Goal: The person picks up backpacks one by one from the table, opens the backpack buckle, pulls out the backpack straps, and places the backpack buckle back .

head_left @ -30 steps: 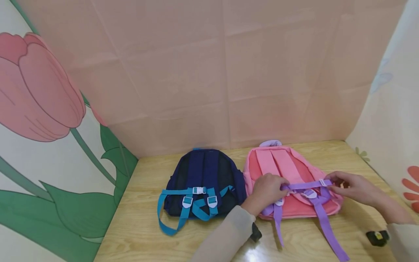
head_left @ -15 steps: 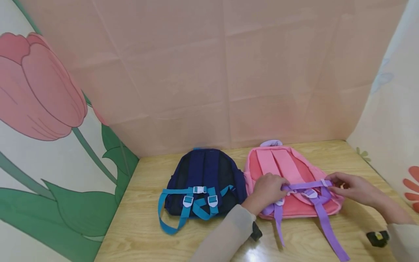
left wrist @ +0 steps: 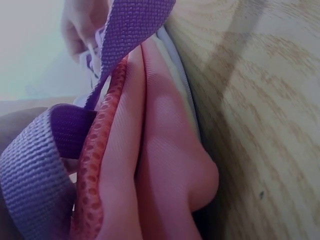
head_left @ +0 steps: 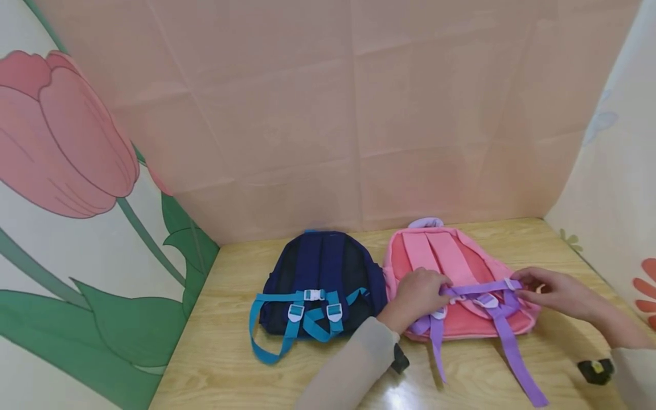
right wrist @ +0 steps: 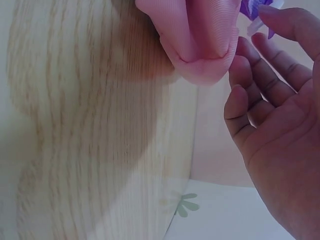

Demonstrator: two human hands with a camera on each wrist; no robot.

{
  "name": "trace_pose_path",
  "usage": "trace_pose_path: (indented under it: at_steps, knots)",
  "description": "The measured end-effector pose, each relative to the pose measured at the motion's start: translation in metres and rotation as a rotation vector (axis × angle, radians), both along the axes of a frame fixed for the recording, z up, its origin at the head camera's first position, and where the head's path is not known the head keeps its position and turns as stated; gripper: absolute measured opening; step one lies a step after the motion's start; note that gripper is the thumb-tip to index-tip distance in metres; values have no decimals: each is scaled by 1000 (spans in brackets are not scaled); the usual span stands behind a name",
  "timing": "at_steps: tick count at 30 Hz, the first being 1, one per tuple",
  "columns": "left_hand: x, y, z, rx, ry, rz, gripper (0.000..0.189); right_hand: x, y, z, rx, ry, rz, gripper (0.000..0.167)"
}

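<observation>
A pink backpack (head_left: 452,250) lies with its shoulder-strap side up on the right of the table. Across its lower part runs a purple strap (head_left: 482,288), held taut between both hands. My left hand (head_left: 421,291) pinches the strap's left end with bent fingers. At the other end, my right hand (head_left: 561,295) pinches the strap beside a small white slider (head_left: 511,284). In the right wrist view, thumb and fingertips of the right hand (right wrist: 285,95) meet at the purple webbing (right wrist: 252,9). Two loose purple strap tails hang over the backpack's front edge.
Left of the pink backpack, touching it, lies a navy backpack (head_left: 323,267) with blue straps and a fastened white buckle (head_left: 314,295). Behind the wooden table (head_left: 220,353) hangs a pinkish cloth (head_left: 287,114); walls with flower pictures (head_left: 72,136) stand at the sides.
The view has shifted very slightly. Both hands keep the same grip on the purple strap, and the backpacks stay in place.
</observation>
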State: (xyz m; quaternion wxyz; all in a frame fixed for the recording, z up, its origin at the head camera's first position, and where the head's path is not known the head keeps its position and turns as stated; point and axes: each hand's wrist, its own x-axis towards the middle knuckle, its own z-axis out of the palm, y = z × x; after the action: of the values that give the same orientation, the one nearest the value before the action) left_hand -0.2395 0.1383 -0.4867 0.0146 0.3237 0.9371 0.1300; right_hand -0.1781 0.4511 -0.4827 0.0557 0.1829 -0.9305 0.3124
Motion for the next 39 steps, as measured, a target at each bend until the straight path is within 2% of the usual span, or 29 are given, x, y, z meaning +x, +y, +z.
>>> trace_pose_path:
  at_steps: [6,12,17,22,26,30,35,39]
  knots:
    - [0,-7,8,16,3,2,27,-3,-1,7,22,1,8,27]
    - [1,-13,18,4,28,2,30,-3,-9,19,44,75,37,30]
    - [4,-17,23,-6,38,2,36,-2,-24,34,112,168,-9,36]
    - [7,-26,30,-18,32,-2,42,0,-43,46,173,210,-57,42]
    - [11,-40,41,-8,36,2,47,-2,-60,53,211,220,-68,44]
    - [14,-56,49,8,46,2,50,-4,-80,58,222,236,-31,44]
    - [15,-80,52,4,86,-10,50,-6,-108,62,199,205,-17,43]
    - [16,-100,49,16,91,-15,51,-6,-128,61,163,139,-1,46]
